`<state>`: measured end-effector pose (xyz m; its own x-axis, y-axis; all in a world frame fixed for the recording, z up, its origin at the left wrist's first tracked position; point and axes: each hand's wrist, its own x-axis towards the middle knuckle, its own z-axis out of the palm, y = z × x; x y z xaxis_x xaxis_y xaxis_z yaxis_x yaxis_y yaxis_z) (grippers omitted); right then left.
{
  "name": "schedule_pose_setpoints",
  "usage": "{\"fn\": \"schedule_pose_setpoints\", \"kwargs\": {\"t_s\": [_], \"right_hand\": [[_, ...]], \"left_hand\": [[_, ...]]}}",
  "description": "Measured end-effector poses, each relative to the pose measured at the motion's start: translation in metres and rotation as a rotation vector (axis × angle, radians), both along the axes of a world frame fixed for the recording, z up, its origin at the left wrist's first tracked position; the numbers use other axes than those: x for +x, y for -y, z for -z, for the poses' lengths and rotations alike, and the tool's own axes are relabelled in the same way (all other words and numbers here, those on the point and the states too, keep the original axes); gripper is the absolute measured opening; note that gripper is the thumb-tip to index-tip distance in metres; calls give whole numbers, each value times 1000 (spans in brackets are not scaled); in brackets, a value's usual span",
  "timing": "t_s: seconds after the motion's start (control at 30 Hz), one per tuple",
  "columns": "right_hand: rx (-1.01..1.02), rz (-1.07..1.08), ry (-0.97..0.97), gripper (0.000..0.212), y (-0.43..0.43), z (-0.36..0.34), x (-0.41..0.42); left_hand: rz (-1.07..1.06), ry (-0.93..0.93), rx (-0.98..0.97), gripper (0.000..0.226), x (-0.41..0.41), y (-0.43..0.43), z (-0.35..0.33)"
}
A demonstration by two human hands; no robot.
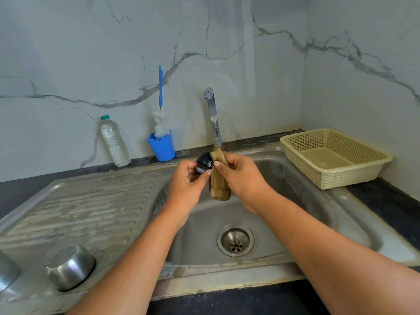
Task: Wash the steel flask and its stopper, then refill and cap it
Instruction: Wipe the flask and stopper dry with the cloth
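Two steel pieces lie nearest on the sink's ribbed drainboard: an upturned steel cup and, cut by the left edge, a rounded steel body that may be the flask; this cannot be confirmed. Beyond them, the basin of the sink shows its drain directly below the work.

Above the basin, the left hand holds the black stopper, its fingers curled round the stopper's lower part. The right hand grips a tan cloth, its fingers and thumb closed on the upper end and pressing it against the stopper; the rest hangs free.

Probable hazards: a wet, rounded stopper held only by its base could slip under the rubbing and fall into the basin; a cloth held at one end may skip the stopper's grooves.

No stream is visible from the tap behind. On the table, a cream basket stands right of the sink. Against the wall, a blue cup holds a bottle brush, and a capped plastic bottle appears nearly full of clear liquid.
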<state>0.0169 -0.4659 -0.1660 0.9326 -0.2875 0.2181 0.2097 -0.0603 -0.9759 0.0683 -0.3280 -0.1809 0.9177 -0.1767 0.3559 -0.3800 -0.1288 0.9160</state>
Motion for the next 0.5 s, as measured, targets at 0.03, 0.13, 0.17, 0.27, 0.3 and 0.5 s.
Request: {"fn": "schedule_pose_setpoints", "kwargs": {"t_s": [0.03, 0.13, 0.17, 0.27, 0.3, 0.5], "right_hand": [[-56, 16, 22, 26, 0, -2, -2], [-154, 36, 65, 32, 1, -3, -3], [-172, 38, 70, 33, 2, -3, -3], [-204, 27, 73, 30, 6, -3, -3], [-211, 20, 74, 27, 7, -4, -4], [-62, -41, 32, 20, 12, -6, -5]], "left_hand": [[8, -9, 0, 23, 0, 1, 1], [49, -39, -3, 24, -1, 2, 1], [66, -48, -4, 24, -2, 2, 1], [112, -57, 17, 28, -4, -1, -1], [125, -53, 29, 29, -4, -2, -2], [166, 62, 162, 28, -7, -6, -4]]}}
